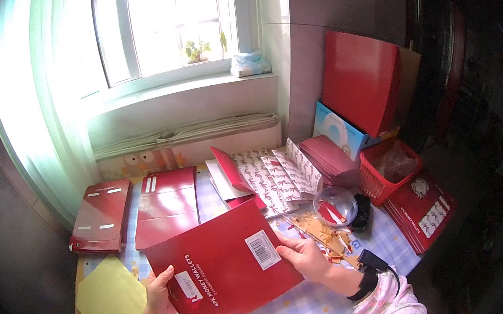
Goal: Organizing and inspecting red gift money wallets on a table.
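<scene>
A large red printed card sleeve [235,293], with a white barcode label and white lettering on its face, is held tilted above the table. My left hand [157,294] grips its left edge, thumb on top. At its right edge, next to the barcode, my right hand [307,258] pinches it with the thumb on the face. Behind it stand white patterned paper wallets [295,174] and an upright folded red card [231,168]. A flat red card stack [166,203] lies beyond the sleeve's upper left corner.
Yellow paper [112,299] lies front left, below a dark red stack [100,219]. To the right are a clear round tub [335,206], orange scraps [327,238], a red basket [383,183] and printed red packs [420,213]. A large red box [363,81] rises at the back right.
</scene>
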`<control>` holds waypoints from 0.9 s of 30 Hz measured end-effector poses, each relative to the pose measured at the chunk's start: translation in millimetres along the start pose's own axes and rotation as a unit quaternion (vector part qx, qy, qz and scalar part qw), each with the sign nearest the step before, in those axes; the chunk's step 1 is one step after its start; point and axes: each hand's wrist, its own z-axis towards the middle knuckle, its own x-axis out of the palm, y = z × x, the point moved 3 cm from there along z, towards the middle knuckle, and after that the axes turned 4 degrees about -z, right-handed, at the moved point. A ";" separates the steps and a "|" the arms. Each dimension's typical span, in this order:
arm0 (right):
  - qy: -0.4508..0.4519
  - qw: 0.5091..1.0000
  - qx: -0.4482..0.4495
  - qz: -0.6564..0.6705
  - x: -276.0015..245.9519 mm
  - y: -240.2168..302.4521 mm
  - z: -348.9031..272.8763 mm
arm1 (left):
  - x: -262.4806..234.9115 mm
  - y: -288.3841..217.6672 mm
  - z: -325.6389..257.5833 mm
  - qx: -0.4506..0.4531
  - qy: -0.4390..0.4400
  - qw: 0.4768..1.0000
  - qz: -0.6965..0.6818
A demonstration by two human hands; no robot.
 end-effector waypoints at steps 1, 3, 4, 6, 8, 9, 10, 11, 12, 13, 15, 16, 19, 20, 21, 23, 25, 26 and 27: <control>0.006 1.000 -0.002 0.026 -2.4 2.4 2.1 | -1.8 -1.1 -1.0 -0.008 0.008 1.000 0.008; 0.028 0.996 0.036 0.074 -11.0 5.8 6.1 | -5.0 -6.3 -5.1 -0.017 0.060 0.998 0.001; 0.037 0.992 0.062 0.101 -16.3 7.2 8.4 | -9.0 -8.7 -7.6 -0.026 0.060 0.997 0.030; 0.080 0.989 0.082 0.092 -25.4 10.0 10.5 | -18.2 -15.7 -14.1 -0.040 0.054 0.995 0.075; 0.139 0.980 0.117 0.078 -28.7 8.8 13.1 | -23.3 -37.9 -23.8 -0.092 0.226 0.949 0.197; 0.159 0.981 0.100 0.056 -27.2 8.1 12.5 | -25.3 -45.1 -27.8 -0.118 0.308 0.909 0.255; 0.193 0.969 0.146 0.038 -25.5 4.2 11.1 | -28.7 -49.2 -27.0 -0.123 0.313 0.899 0.280; 0.241 0.965 0.102 -0.026 -23.1 4.7 10.8 | -30.8 -51.5 -25.3 -0.128 0.317 0.889 0.303; 0.278 0.949 0.096 -0.110 -21.0 2.6 9.6 | -31.6 -51.9 -23.6 -0.138 0.319 0.875 0.337; 0.306 0.935 0.031 -0.178 -17.1 3.5 6.4 | -27.9 -51.4 -19.7 -0.133 0.341 0.875 0.317; 0.320 0.914 -0.012 -0.249 -9.6 2.5 4.1 | -18.0 -38.6 -15.4 -0.065 0.288 0.894 0.337; 0.323 0.910 -0.038 -0.259 -5.7 3.1 1.6 | -10.5 -28.3 -14.6 -0.031 0.262 0.899 0.349; 0.272 0.887 -0.147 -0.343 16.0 3.3 -2.0 | 22.2 4.6 -11.4 0.150 0.329 0.785 0.504; 0.250 0.876 -0.176 -0.372 22.0 3.6 -4.2 | 29.7 15.3 -14.6 0.181 0.332 0.737 0.560; 0.229 0.863 -0.205 -0.401 27.8 3.7 -8.6 | 35.0 23.6 -16.6 0.190 0.347 0.692 0.604; 0.166 0.828 -0.309 -0.436 38.1 7.2 -14.6 | 40.8 36.4 -21.5 0.209 0.371 0.582 0.693; 0.151 0.821 -0.320 -0.449 42.9 6.6 -17.8 | 41.1 41.6 -24.2 0.201 0.394 0.535 0.720; 0.138 0.814 -0.335 -0.455 44.3 7.1 -18.7 | 40.1 43.7 -25.3 0.195 0.405 0.501 0.739; 0.138 0.806 -0.340 -0.464 45.0 6.9 -18.7 | 39.4 44.4 -26.4 0.199 0.407 0.490 0.745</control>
